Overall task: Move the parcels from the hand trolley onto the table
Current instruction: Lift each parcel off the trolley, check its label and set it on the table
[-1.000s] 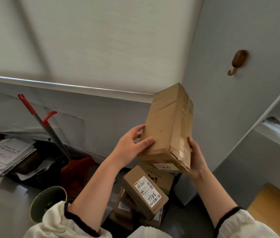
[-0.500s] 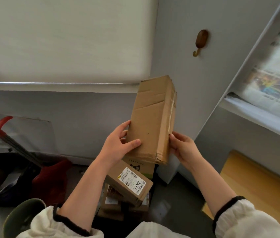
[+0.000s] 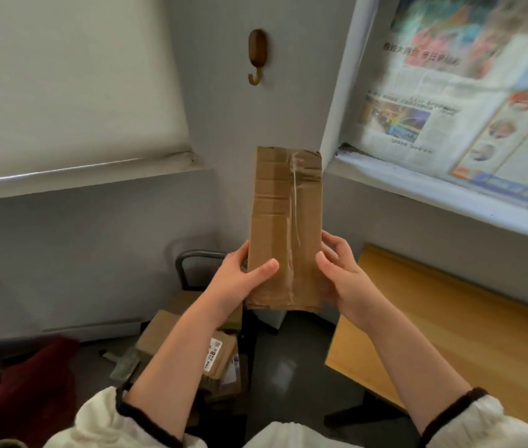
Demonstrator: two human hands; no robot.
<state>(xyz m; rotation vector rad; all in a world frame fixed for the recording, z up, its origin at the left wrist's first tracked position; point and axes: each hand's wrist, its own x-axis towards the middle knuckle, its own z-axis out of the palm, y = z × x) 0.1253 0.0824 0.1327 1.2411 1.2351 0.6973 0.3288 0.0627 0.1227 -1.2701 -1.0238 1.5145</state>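
Cardboard parcel [image 3: 285,227] upright, gripped by left hand [image 3: 240,281] and right hand [image 3: 345,279], above stacked boxes [image 3: 156,337], beside table [image 3: 450,334].

Plain brown parcel [image 3: 285,227]; yellow-tan table [image 3: 450,334]; colourful printed newspaper [image 3: 469,101].

A long, taped brown cardboard parcel [image 3: 283,221] is held upright mid-frame; stacked parcels [image 3: 227,357] sit lower centre, and a yellow table [image 3: 450,334] lower right.

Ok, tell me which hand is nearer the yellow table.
Right. The right hand grips the side of the parcel facing the table; the left hand grips the opposite side, farther from it.
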